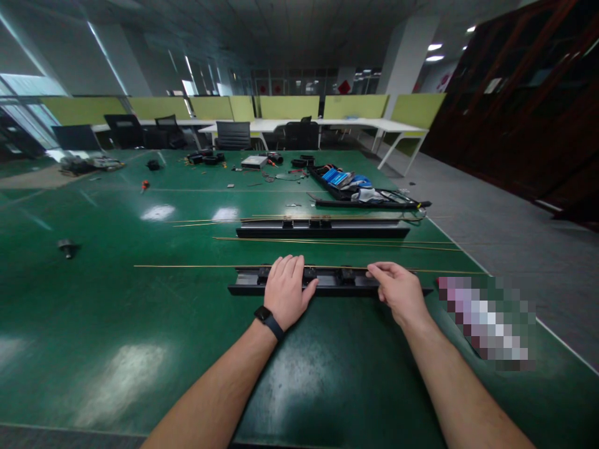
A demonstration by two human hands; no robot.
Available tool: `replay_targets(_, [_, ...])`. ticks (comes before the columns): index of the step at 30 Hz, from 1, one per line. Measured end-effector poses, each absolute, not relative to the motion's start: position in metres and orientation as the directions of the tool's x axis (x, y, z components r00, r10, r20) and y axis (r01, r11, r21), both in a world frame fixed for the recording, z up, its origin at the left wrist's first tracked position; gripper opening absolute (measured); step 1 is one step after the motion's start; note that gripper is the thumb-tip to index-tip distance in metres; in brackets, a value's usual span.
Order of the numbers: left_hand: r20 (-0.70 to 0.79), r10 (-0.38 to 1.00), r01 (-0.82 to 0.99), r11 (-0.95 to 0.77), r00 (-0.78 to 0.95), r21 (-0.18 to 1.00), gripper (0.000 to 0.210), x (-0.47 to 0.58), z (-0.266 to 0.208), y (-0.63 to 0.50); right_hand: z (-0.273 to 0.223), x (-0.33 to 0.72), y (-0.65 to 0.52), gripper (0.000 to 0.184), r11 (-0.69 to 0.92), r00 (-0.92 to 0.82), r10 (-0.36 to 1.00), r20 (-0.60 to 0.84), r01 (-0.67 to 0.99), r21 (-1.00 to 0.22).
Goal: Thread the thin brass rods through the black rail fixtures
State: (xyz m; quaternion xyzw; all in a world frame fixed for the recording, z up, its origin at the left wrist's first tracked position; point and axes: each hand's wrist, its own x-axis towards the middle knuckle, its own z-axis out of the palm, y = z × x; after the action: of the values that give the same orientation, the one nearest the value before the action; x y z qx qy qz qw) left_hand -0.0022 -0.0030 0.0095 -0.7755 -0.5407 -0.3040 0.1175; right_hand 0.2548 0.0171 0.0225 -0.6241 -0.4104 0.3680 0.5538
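A long black metal rail (337, 290) with an open channel lies crosswise on the green table in front of me. Dark blocks (345, 275) sit inside its channel. My left hand (286, 288), fingers stretched out, rests flat over the left part of the rail and hides some of it. Along the rail's far edge runs a thin brass-coloured rod (187, 266), sticking out past both ends. Toward the right end, my right hand (397, 290) pinches this rod between thumb and forefinger.
Beyond lie a second black rail (322, 232) and more thin rods (337, 241). Further back is a black case with blue packets (339, 179). A metal part (68, 247) stands at left; a blurred-out object (484, 321) lies at right near the table edge.
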Motion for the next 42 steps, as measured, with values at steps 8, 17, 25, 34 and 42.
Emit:
replay_targets(8, [0.6,0.767,0.91,-0.387,0.229,0.148,0.053,-0.0017,0.0096,-0.0034,0.0203,0.2564,0.0164,0.051,-0.023,0.386,0.923,0.005,0.067,-0.998])
replay_targets(17, [0.598,0.768,0.909,-0.388,0.228,0.152,0.053,-0.0021,0.0081,-0.0032,0.0205,0.2541,0.0159,0.051,-0.037,0.378,0.926,0.025,0.157,-0.987])
replay_targets(25, [0.6,0.766,0.909,-0.39,0.231,0.147,0.053,-0.002,0.0101,-0.004,0.0192,0.2553,0.0179,0.052,-0.048,0.403,0.915,-0.001,0.108,-0.993])
replay_targets(34, [0.598,0.766,0.91,-0.389,0.234,0.142,0.053,-0.0022,0.0101,-0.0044,0.0198,0.2553,0.0168,0.05,-0.026,0.408,0.913,0.015,0.095,-0.995])
replay_targets(42, [0.601,0.765,0.914,-0.383,0.232,0.135,0.054,-0.0021,0.0084,-0.0029,0.0183,0.2547,0.0153,0.053,0.002,0.376,0.925,0.052,0.132,-0.991])
